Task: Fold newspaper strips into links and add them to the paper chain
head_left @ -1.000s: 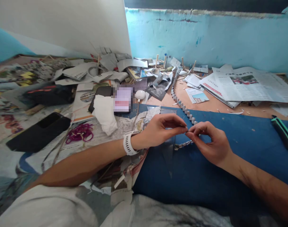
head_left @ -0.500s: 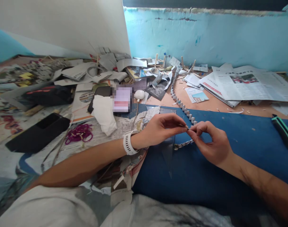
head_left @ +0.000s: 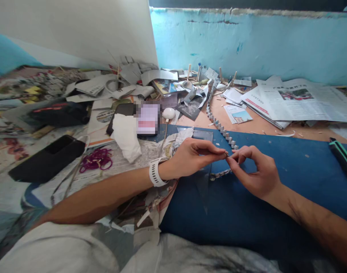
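Observation:
Just above the blue mat (head_left: 261, 227), my left hand (head_left: 200, 154) and my right hand (head_left: 254, 170) meet fingertip to fingertip. Both are closed in a pinch on a small folded paper piece (head_left: 226, 154), mostly covered by the fingers. A zigzag chain of folded paper (head_left: 226, 134) runs from the back of the table down to behind my right fingers; whether it joins the pinched piece is hidden. Below the hands, a short length of similar chain (head_left: 219, 174) lies on the mat, its right end hidden by my right hand. A clear set square (head_left: 202, 185) lies partly under my left hand.
A green and black utility knife (head_left: 343, 159) lies at the right edge. Newspapers (head_left: 306, 102) are spread at the back right. To the left are a phone (head_left: 147, 119), a crumpled tissue (head_left: 126, 138), purple cord (head_left: 96, 160), a black case (head_left: 46, 159) and paper scraps.
Both hands stay almost in place, still pinching. The fingertips and the small piece between them have shifted very slightly. The view has drifted a little.

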Available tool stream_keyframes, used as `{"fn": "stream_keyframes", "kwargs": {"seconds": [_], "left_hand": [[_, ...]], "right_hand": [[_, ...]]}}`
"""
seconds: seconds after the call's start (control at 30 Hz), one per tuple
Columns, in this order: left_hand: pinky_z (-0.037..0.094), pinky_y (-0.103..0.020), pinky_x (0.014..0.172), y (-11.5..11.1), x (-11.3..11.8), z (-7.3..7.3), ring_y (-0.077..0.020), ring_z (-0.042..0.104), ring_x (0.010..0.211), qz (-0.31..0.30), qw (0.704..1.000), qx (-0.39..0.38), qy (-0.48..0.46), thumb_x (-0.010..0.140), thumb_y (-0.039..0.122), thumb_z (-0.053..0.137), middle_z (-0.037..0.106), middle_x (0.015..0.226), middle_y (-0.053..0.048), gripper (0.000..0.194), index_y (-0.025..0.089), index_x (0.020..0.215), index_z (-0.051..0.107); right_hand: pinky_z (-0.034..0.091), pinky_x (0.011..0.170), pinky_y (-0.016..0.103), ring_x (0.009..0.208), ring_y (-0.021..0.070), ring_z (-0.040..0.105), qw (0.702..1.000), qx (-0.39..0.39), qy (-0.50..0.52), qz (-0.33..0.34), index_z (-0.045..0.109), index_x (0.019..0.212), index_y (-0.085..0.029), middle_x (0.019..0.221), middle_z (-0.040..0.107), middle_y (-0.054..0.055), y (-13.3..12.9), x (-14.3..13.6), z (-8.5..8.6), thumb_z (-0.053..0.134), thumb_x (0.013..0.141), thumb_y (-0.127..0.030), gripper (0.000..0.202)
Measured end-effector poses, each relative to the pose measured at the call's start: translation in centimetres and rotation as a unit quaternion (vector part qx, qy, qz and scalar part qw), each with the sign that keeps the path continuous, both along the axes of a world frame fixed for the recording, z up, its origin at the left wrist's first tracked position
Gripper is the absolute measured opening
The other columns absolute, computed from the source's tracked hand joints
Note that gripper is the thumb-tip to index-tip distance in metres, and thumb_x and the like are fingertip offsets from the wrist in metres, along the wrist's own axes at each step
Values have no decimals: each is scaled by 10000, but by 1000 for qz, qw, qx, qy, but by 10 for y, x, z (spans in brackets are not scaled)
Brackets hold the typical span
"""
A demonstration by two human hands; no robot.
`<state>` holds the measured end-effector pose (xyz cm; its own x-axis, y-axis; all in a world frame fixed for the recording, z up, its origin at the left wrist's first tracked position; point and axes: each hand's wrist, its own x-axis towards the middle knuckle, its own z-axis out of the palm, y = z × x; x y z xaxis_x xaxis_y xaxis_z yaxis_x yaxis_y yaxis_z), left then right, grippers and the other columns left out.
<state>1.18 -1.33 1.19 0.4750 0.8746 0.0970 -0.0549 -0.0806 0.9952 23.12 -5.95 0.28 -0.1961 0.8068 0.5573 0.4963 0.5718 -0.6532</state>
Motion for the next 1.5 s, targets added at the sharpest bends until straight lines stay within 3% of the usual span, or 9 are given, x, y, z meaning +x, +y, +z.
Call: {"fn": "stream_keyframes", "kwargs": {"seconds": [0.13,0.27,0.37,0.47,0.6,0.8,1.0,1.13,1.5], "left_hand": [[653,-323,978,0,-1,3,-244,792,1053,-40,998,48,-10,827,236,838,826,1072,-79,150,146,944,816],[584,-345,1105,1,-2,8,-261,720,1228,-89,994,63,2,856,215,810,756,1283,-84,347,179,1200,785],[526,-359,1174,3,-3,11,-252,663,1315,-117,991,55,15,920,212,739,707,1359,-60,371,222,1291,744],[511,-385,1190,4,-3,10,-259,640,1345,-129,991,41,-24,914,198,745,725,1334,-65,295,220,1205,789],[596,-381,1084,6,-2,6,-257,734,1196,-115,992,21,-55,856,175,807,782,1229,-100,194,181,1049,827],[596,-380,1058,7,-2,2,-204,733,1070,-121,991,32,-43,768,188,890,747,1103,-87,424,156,1159,730],[601,-346,970,9,-3,3,-176,706,980,-120,991,64,-22,809,230,862,698,985,-69,279,143,1027,711],[603,-322,897,11,-3,2,-161,702,939,-105,989,102,-29,811,192,855,680,962,-65,186,139,883,692],[582,-247,708,7,-5,6,-112,681,770,-50,968,246,5,838,169,823,683,874,-38,185,152,712,688]], "right_hand": [[567,752,282,805,160,735,1000,13,9,-7,505,821,-245,861,720,-11,2,0,1,754,884,-152,274],[564,737,299,783,178,743,997,12,15,-78,566,862,-243,870,745,1,4,1,-1,783,874,-211,220],[562,687,302,707,174,729,993,26,7,-117,656,985,-238,869,749,4,5,1,-2,799,866,-242,187],[558,666,305,666,161,703,995,37,2,-91,703,1031,-232,873,752,5,5,1,0,786,878,-216,174],[558,652,296,679,160,705,998,33,5,-53,732,979,-241,823,749,-4,5,1,3,787,886,-188,120],[608,657,302,743,178,745,998,14,32,44,758,980,-267,878,786,-2,7,5,2,781,889,-156,146],[636,753,270,844,174,787,997,3,11,70,753,1094,-255,994,814,10,5,3,5,719,925,-115,222],[635,790,245,856,170,797,999,-4,11,45,724,1146,-268,996,817,0,1,2,6,743,896,-115,294],[616,929,307,1033,188,766,990,-12,31,135,670,1264,-272,1129,785,28,4,7,5,704,871,-22,468]]}}
